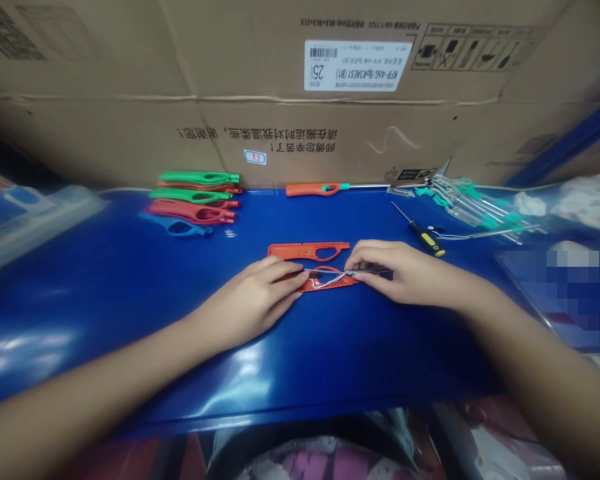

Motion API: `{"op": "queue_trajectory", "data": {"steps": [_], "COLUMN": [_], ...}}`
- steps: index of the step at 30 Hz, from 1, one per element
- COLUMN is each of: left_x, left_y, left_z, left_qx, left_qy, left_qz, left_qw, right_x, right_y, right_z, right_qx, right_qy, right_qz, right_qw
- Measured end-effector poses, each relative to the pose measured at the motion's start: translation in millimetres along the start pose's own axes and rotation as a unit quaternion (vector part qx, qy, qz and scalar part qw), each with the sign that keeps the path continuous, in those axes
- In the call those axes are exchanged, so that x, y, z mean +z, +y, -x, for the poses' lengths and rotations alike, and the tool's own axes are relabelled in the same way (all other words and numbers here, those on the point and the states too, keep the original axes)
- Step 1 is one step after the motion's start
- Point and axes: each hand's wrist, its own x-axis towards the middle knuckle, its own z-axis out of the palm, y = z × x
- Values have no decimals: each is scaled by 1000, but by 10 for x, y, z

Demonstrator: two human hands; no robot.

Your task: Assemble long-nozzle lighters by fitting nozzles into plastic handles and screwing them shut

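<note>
An orange lighter handle half (pixel 325 283) lies on the blue table between my hands, with white wires (pixel 330 281) looping across it. My left hand (pixel 260 293) is closed on its left end, fingertips pressing by a small dark part. From the other side, my right hand (pixel 400 270) pinches a thin metal piece (pixel 351 272) near the wires. Its exact kind is hidden by the fingers. Just behind lies a second orange handle half (pixel 300 251), inner side up and touched by neither hand.
Green, orange, red and blue handle shells (pixel 195 197) are stacked at back left. An assembled orange lighter (pixel 310 189) rests against the cardboard box (pixel 130 127). A black-and-yellow screwdriver (pixel 427 240) and metal tubes with teal collars (pixel 473 203) lie at right.
</note>
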Motion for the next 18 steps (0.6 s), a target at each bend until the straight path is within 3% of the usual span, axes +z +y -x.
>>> {"op": "queue_trajectory", "data": {"steps": [18], "left_x": [12], "left_y": [-34], "left_z": [6], "left_qx": [-17], "left_qy": [41], "left_qz": [83], "left_qw": [996], "right_x": [-8], "right_y": [89], "right_z": [2], "right_qx": [-21], "right_qy": [28], "right_qz": [26], "right_qw": [999]}}
